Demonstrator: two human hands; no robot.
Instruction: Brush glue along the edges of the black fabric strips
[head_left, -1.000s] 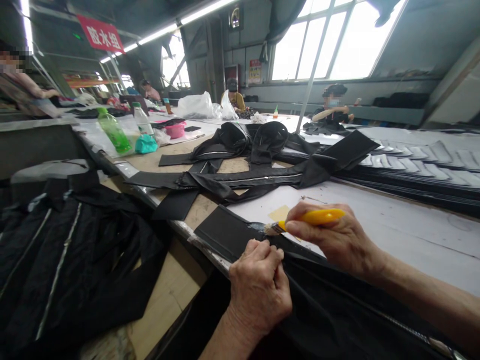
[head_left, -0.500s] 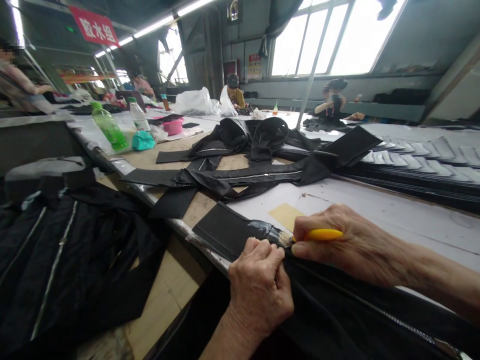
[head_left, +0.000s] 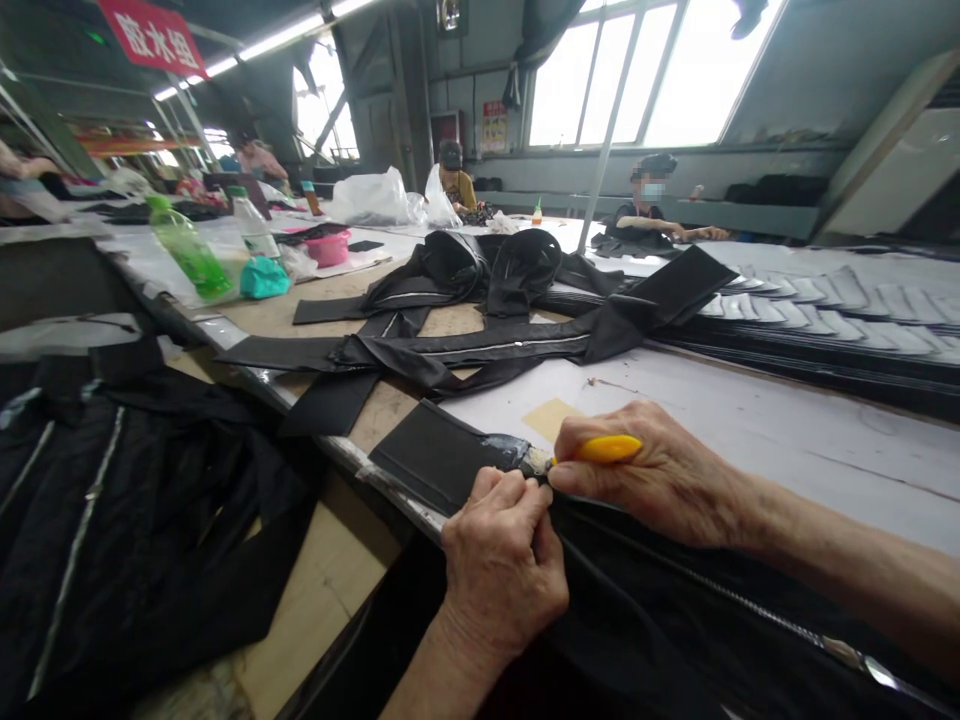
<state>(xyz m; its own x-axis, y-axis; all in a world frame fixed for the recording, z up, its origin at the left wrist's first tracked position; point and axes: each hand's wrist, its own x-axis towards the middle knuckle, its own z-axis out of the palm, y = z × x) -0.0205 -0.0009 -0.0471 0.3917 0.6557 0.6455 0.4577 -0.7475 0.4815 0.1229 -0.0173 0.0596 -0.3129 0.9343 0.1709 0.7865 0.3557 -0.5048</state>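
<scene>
My right hand (head_left: 660, 480) is closed around the yellow handle of a brush (head_left: 609, 449). Its pale bristles rest on a black fabric piece (head_left: 427, 452) at the table's near edge, beside a wet, shiny patch (head_left: 504, 450). Just in front of the brush, my left hand (head_left: 506, 560) has its fingers curled in and gripping the edge of that fabric. From under both hands a black cloth with a long zipper (head_left: 739, 597) runs down to the lower right. My left fingertips are partly hidden.
Black zippered pieces (head_left: 480, 350) lie across the table (head_left: 720, 430), with a stack of black panels (head_left: 840, 350) at right. Two bottles, including a green one (head_left: 191, 250), stand at back left near a pink bowl (head_left: 328, 247). More black garments (head_left: 150, 500) hang at left. Co-workers sit beyond.
The brush in my right hand has moved slightly left along the black fabric, close to my left knuckles. The whole view has shifted a little. My left hand keeps its grip.
</scene>
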